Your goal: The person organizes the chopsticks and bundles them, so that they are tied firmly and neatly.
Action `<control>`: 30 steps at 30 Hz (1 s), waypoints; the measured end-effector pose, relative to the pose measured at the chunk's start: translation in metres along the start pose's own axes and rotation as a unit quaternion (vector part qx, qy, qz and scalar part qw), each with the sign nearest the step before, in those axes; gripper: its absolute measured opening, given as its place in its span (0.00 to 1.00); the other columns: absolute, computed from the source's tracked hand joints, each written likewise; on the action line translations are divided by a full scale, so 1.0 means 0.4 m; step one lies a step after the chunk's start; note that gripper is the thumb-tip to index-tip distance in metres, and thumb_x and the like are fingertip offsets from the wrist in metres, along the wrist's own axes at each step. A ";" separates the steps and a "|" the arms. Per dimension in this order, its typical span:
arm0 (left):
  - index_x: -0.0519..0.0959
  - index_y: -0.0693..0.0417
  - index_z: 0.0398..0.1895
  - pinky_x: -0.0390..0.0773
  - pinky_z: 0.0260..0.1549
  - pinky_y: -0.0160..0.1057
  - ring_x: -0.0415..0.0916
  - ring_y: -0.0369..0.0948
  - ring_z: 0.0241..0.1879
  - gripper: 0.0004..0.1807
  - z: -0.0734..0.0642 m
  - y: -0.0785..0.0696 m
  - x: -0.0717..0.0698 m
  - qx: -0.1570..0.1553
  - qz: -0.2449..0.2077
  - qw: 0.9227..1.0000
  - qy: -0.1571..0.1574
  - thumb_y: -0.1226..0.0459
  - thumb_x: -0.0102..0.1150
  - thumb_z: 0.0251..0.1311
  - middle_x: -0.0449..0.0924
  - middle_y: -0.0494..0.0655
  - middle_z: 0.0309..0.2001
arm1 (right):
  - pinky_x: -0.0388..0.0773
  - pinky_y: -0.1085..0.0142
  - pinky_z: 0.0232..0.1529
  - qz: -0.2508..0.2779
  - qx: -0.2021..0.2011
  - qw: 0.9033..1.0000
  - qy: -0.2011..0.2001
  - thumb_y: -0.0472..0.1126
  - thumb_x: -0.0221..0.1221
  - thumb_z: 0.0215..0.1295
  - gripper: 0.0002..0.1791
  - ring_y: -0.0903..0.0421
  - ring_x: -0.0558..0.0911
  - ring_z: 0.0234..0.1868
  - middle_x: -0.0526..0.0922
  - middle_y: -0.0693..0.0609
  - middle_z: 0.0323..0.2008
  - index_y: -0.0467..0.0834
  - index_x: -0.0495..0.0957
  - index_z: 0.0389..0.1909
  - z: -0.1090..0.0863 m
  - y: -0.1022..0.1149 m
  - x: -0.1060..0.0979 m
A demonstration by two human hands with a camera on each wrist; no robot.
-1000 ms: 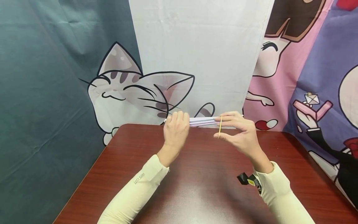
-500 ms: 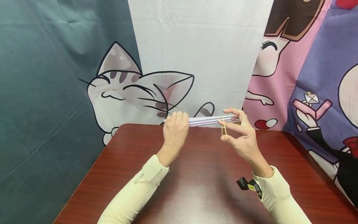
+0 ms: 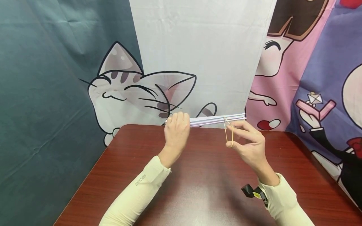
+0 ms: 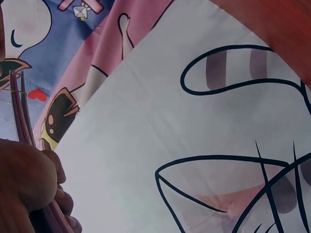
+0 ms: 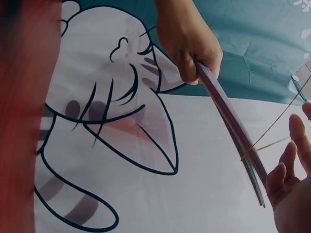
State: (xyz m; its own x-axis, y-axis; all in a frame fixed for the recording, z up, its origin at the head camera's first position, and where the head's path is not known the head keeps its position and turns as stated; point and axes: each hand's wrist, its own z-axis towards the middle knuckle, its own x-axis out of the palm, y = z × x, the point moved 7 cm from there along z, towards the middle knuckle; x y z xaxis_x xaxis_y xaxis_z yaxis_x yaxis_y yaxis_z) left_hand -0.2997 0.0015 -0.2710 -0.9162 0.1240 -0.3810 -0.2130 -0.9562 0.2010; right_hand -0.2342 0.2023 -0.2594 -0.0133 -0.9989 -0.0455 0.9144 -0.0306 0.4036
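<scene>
A bundle of thin pale purple and whitish sticks [image 3: 207, 120] is held nearly level above the table's far edge. My left hand [image 3: 177, 131] grips its left part from above, fingers curled round it. Around the right part loops a yellow rubber band [image 3: 233, 137], which hangs down in a stretched loop. My right hand [image 3: 251, 141] has that loop hooked over its thumb and fingers, held apart, just below the sticks' right end. In the right wrist view the band crosses the sticks [image 5: 231, 114] near their free end, and some right fingers [image 5: 276, 182] are close beside them.
Beneath both hands is a reddish-brown wooden table [image 3: 198, 185]. Behind it hangs a cloth backdrop [image 3: 203, 56] with a cartoon cat and other figures. A small black camera [image 3: 249, 191] is strapped to the right wrist.
My right hand has moved off the sticks' right end, down and slightly right, pulling the rubber band into a longer loop. The sticks' right end now shows. The left hand has stayed almost still.
</scene>
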 end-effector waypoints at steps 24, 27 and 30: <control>0.69 0.52 0.22 0.64 0.26 0.40 0.69 0.45 0.26 0.12 0.006 0.008 -0.009 -0.008 0.003 1.000 -0.007 0.69 0.47 0.64 0.68 0.47 0.23 | 0.75 0.74 0.18 0.006 0.253 0.954 -0.163 0.22 0.64 0.55 0.32 0.61 0.81 0.18 0.88 0.52 0.28 0.34 0.73 0.63 -0.044 -0.063 -0.048; 0.69 0.52 0.22 0.64 0.26 0.40 0.69 0.45 0.27 0.12 0.004 0.009 -0.006 -0.006 0.004 1.000 -0.004 0.70 0.46 0.65 0.68 0.47 0.23 | 0.75 0.74 0.17 0.015 0.263 0.947 -0.186 0.21 0.63 0.54 0.30 0.61 0.80 0.15 0.87 0.52 0.26 0.33 0.73 0.62 -0.045 -0.072 -0.054; 0.69 0.52 0.22 0.64 0.27 0.40 0.69 0.45 0.27 0.12 0.004 0.009 -0.006 -0.003 0.006 1.000 -0.006 0.70 0.45 0.65 0.68 0.47 0.23 | 0.74 0.74 0.15 0.027 0.268 0.942 -0.199 0.22 0.63 0.56 0.28 0.61 0.78 0.14 0.86 0.52 0.24 0.33 0.73 0.60 -0.047 -0.082 -0.060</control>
State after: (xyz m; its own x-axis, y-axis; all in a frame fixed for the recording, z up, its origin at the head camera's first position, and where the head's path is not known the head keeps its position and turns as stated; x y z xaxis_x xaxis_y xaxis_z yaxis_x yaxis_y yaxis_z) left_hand -0.2987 -0.0018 -0.2679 -0.9229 0.1162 -0.3670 -0.2003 -0.9590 0.2003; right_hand -0.2564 0.2280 -0.2887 -0.2211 -0.9303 0.2926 0.5845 0.1137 0.8034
